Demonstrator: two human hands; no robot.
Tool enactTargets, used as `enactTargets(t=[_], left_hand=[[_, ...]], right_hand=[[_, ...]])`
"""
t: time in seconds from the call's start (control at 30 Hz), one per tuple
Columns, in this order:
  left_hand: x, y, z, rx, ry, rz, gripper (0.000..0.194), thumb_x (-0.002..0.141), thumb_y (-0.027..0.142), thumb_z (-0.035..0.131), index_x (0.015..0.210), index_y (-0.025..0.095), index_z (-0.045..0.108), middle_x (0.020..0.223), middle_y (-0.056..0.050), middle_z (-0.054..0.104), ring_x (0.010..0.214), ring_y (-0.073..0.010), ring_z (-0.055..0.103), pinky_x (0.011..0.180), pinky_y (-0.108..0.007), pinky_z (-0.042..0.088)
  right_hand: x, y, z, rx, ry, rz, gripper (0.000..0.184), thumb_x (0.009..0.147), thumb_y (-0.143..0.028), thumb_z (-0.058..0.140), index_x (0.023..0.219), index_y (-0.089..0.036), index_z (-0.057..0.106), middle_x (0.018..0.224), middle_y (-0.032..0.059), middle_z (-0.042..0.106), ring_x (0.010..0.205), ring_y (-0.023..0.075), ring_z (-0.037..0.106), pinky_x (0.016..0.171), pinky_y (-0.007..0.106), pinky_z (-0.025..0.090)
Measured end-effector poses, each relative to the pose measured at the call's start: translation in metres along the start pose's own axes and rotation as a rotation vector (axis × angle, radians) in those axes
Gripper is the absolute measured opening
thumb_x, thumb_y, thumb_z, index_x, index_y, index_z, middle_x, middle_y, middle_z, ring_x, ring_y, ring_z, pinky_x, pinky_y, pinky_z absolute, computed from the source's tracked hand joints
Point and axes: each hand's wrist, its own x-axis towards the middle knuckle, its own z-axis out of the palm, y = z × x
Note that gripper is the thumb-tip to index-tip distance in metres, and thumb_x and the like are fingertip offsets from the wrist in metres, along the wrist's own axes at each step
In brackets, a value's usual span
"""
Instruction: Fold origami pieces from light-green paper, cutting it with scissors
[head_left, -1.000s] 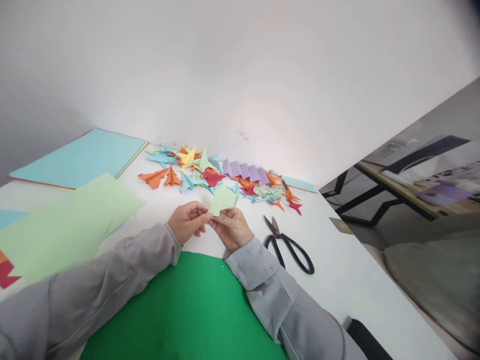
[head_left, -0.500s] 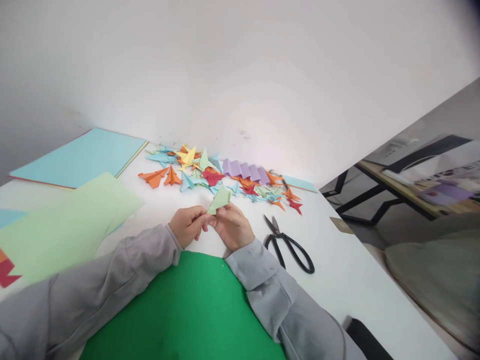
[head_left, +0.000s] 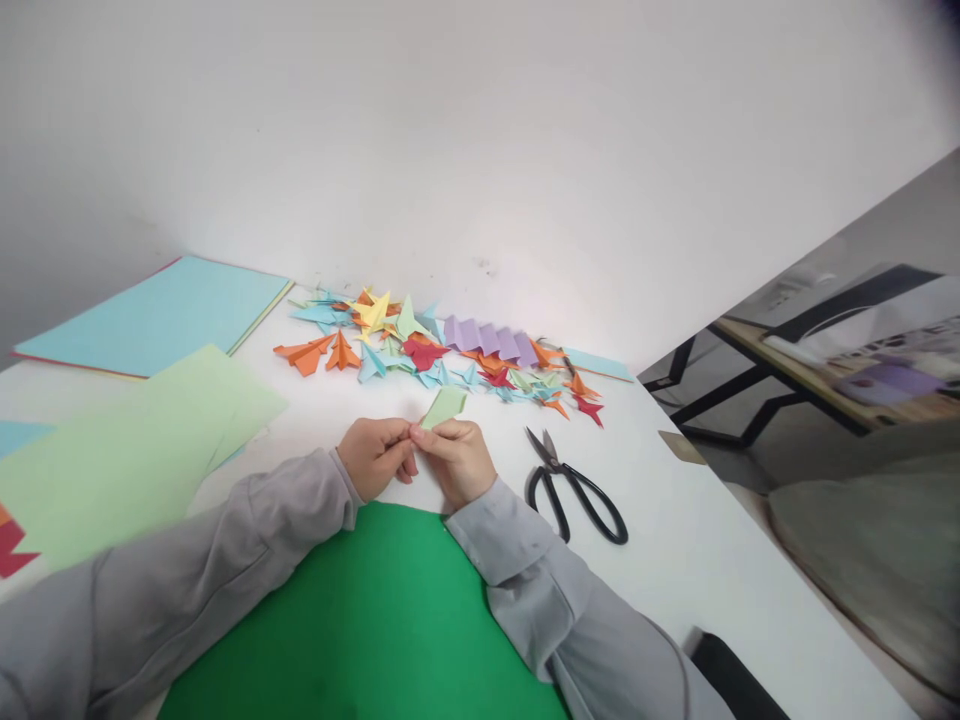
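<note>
A small folded piece of light green paper [head_left: 445, 404] sticks up between my two hands, above the white table just beyond a green sheet [head_left: 367, 620]. My right hand [head_left: 459, 462] pinches its lower end with thumb and fingers. My left hand [head_left: 375, 456] is closed, its fingertips meeting the right thumb at the paper's bottom corner. The fingers cover that lower part, so the fold there is hidden. Black-handled scissors [head_left: 574, 488] lie with blades parted to the right of my right hand.
Folded paper shapes in several colours, with an orange paper plane [head_left: 342, 352] among them, lie along the wall. A purple pleated strip [head_left: 491, 342] stands there too. Light green sheets [head_left: 142, 450] and a blue-topped paper stack [head_left: 161, 315] lie left. A black object [head_left: 735, 675] is at lower right.
The green paper has tilted, and more of its lower part is covered. My right fingers have curled in closer around it, while my left hand has hardly moved.
</note>
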Motion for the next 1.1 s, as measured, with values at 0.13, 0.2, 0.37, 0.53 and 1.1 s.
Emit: enactTargets(t=[0.13,0.2,0.37,0.53,1.1], left_hand=[[0.0009,0.0025,0.0012,-0.028,0.007,-0.041,0.021,0.074,0.027,0.05,0.06,0.013,0.057,0.054,-0.002,0.061,0.048,-0.0117,0.06,0.05,-0.024,0.05],[0.0011,0.0024,0.0022,-0.029,0.013,-0.068,0.022,0.074,0.029,0.051,0.061,0.012,0.058,0.056,-0.003,0.063,0.048,-0.0117,0.06,0.049,-0.023,0.05],[0.0001,-0.0004,0.003,-0.015,0.018,-0.054,0.025,0.074,0.032,0.053,0.061,0.012,0.059,0.055,-0.005,0.064,0.045,-0.0115,0.059,0.048,-0.023,0.049],[-0.0006,0.0028,0.0033,-0.002,0.03,-0.075,0.022,0.073,0.028,0.054,0.057,0.012,0.056,0.049,-0.003,0.061,0.041,-0.0097,0.057,0.042,-0.019,0.046],[-0.0007,0.0057,0.0037,-0.023,0.096,-0.055,0.017,0.068,0.024,0.06,0.056,0.012,0.059,0.045,0.001,0.059,0.035,-0.0066,0.051,0.035,-0.016,0.04]], right_hand=[[-0.0002,-0.0036,0.005,0.174,0.049,0.063,0.024,0.052,-0.026,0.076,0.04,-0.016,0.058,0.036,-0.0025,0.051,0.036,0.011,0.045,0.039,0.027,0.036],[0.0007,-0.0048,0.0053,0.222,0.082,0.074,0.025,0.05,-0.023,0.078,0.039,-0.015,0.057,0.038,-0.0026,0.052,0.038,0.0105,0.047,0.041,0.026,0.037],[0.0035,-0.0056,0.0015,0.3,0.163,0.098,0.026,0.046,-0.024,0.08,0.04,-0.014,0.057,0.054,0.0013,0.062,0.05,0.0089,0.053,0.045,0.022,0.04],[0.0027,-0.0062,0.0018,0.31,0.145,0.12,0.027,0.045,-0.026,0.081,0.041,-0.014,0.058,0.054,0.0007,0.062,0.045,0.007,0.05,0.042,0.021,0.039],[0.0041,-0.0051,-0.0008,0.38,0.107,0.122,0.025,0.049,-0.027,0.08,0.048,-0.014,0.059,0.061,0.0005,0.064,0.044,0.0071,0.05,0.04,0.021,0.042]])
